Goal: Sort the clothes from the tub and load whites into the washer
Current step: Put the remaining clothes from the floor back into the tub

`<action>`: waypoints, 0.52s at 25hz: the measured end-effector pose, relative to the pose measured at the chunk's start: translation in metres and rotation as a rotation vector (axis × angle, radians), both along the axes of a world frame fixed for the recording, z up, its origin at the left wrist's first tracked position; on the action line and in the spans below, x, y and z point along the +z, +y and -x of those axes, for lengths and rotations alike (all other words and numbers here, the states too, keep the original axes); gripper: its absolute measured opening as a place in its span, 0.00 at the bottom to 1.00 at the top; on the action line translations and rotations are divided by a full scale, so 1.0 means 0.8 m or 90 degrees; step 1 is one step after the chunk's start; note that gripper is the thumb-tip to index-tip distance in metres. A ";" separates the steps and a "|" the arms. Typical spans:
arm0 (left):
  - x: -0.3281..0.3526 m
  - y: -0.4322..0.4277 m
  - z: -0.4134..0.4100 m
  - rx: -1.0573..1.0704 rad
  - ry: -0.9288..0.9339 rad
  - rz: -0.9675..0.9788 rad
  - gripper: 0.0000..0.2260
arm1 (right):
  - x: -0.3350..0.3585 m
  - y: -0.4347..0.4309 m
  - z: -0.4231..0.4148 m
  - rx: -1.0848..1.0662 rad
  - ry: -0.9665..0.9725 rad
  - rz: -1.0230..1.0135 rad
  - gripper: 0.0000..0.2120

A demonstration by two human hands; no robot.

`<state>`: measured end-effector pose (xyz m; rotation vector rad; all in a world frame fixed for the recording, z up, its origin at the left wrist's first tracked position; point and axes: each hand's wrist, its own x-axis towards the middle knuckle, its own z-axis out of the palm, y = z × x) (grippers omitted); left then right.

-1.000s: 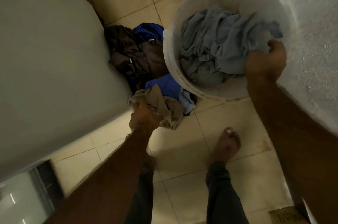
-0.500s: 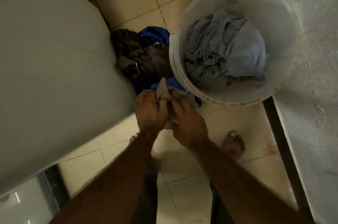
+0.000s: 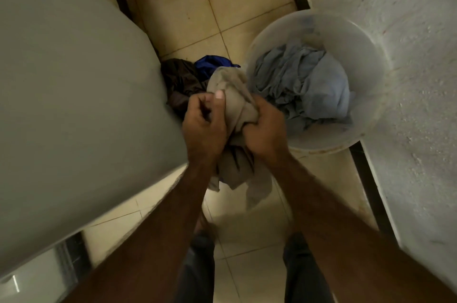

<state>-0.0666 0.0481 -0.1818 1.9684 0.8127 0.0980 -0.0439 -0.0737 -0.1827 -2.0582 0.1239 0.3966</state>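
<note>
Both hands meet at the centre of the frame, clamped on one beige garment [image 3: 235,97]: the left hand [image 3: 205,127] has its fingers curled into the cloth with the thumb on top, and the right hand [image 3: 265,132] grips a bunched fold beside it. Holding it up with two hands, loose ends hanging below, probably lets the person check its colour before choosing a pile. One white tub [image 3: 366,60] sits right of centre and holds crumpled blue-grey cloth [image 3: 304,85]; how many pieces that is cannot be told. Just left of the tub, on the tiled floor [image 3: 222,5], lie two dark items, one brown [image 3: 178,77] and one blue [image 3: 212,63], seemingly set aside as coloureds. One large pale appliance, likely the washer [image 3: 74,92], fills the left of the frame
</note>
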 end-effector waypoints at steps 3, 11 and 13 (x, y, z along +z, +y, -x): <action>0.002 0.001 0.003 0.015 0.007 0.010 0.13 | 0.012 -0.034 -0.052 -0.207 0.011 -0.041 0.18; -0.064 0.011 0.062 -0.069 0.230 0.024 0.08 | -0.018 -0.157 -0.108 -0.283 -0.147 0.252 0.37; -0.069 0.011 0.071 -0.087 0.272 0.024 0.09 | -0.051 -0.174 -0.086 -0.020 -0.006 0.450 0.45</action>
